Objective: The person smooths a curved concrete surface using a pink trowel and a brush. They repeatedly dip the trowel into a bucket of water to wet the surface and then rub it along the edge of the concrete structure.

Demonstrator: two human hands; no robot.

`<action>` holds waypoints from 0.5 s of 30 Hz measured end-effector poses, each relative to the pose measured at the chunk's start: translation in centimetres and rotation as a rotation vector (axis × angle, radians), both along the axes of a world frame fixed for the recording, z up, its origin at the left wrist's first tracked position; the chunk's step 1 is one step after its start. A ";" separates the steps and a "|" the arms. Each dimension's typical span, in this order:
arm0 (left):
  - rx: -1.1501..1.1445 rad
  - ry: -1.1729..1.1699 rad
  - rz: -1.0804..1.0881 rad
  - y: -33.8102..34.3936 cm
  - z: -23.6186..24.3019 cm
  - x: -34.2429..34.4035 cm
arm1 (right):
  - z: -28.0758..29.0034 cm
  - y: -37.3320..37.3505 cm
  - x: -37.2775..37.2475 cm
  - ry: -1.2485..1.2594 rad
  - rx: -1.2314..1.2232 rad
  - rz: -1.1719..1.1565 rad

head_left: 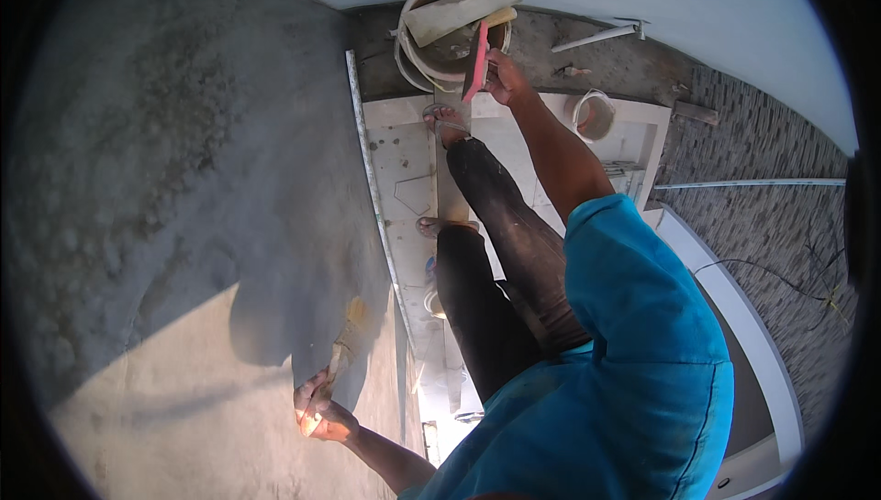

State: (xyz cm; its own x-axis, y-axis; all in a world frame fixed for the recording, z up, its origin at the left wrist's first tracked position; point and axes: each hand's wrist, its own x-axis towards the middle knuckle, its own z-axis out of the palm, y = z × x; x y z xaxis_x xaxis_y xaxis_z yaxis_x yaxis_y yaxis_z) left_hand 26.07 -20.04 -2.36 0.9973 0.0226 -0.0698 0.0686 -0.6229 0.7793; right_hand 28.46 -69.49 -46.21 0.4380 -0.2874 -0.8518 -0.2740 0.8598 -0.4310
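My left hand (317,408), low on the left, is closed round the handle of a paintbrush (345,342) with pale yellow bristles. The bristles are at the grey plastered wall (211,216); whether they touch it I cannot tell. At the top middle, my right hand (502,78) grips a red plastering float (476,61), its flat face turned to the left. The float is in front of a large round tub (404,52) with a dirty rim. Across that tub lies a pale flat board (459,14), and a yellowish piece (501,16) pokes out beside it.
My sandalled feet stand on a narrow plank (451,190) above a pale ledge. A small white bucket (595,115) stands to the right, near a white pipe (596,38). A long straight strip (367,156) runs along the wall's edge. Dark cable (762,266) lies at far right.
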 end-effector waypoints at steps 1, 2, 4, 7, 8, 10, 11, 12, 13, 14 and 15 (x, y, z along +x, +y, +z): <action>-0.015 0.050 0.031 -1.1 -1.2 0.0 | -1.1 0.0 1.4 -0.027 0.017 -0.060; -0.037 0.097 0.062 -2.1 -2.7 0.0 | -2.5 -0.2 2.6 -0.057 0.031 -0.129; -0.066 0.218 0.051 -3.0 -6.0 -1.0 | -5.9 -0.5 4.4 -0.114 0.061 -0.266; -0.092 0.384 -0.023 -4.6 -8.9 -1.4 | -9.6 -0.5 6.9 -0.083 -0.035 -0.269; -0.136 0.425 -0.063 -4.9 -9.7 -1.4 | -10.6 -0.3 7.6 -0.058 -0.050 -0.278; -0.144 0.516 -0.054 -5.9 -10.8 -1.4 | -12.1 -0.8 8.7 -0.095 -0.074 -0.288; -0.154 0.560 -0.048 -6.2 -11.4 -1.3 | -12.9 -1.4 9.1 -0.102 -0.077 -0.305; -0.141 0.585 -0.051 -6.3 -11.8 -1.3 | -13.6 -1.9 9.3 -0.105 -0.079 -0.321; -0.129 0.608 -0.054 -6.4 -12.3 -1.3 | -14.1 -2.3 9.2 -0.110 -0.083 -0.338; -0.113 0.626 -0.053 -6.8 -12.5 -1.1 | -14.0 -2.2 9.3 -0.131 -0.082 -0.374; -0.092 0.628 0.029 -7.4 -12.6 -1.1 | -13.7 -2.2 9.6 -0.154 -0.082 -0.410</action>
